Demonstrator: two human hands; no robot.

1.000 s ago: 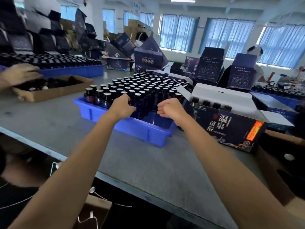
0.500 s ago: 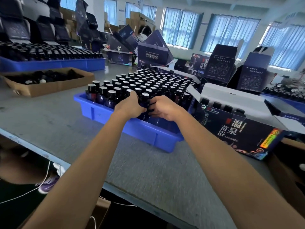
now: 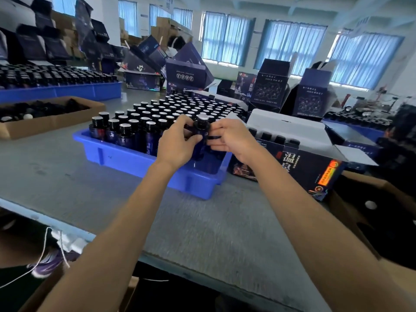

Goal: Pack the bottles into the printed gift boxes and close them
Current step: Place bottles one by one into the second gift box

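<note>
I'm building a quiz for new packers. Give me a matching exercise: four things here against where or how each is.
Things: 1 raised bottle; 2 blue tray; 3 printed gift box; 4 brown cardboard box.
States: A flaps open, right of tray; B far left on table; C held by left hand and right hand; D holds rows of upright bottles.
Pairs: 1-C, 2-D, 3-A, 4-B.

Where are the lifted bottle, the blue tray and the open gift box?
lifted bottle (image 3: 200,130), head view, dark body below the cap.
blue tray (image 3: 126,157), head view, near wall.
open gift box (image 3: 310,172), head view, printed front face.
</note>
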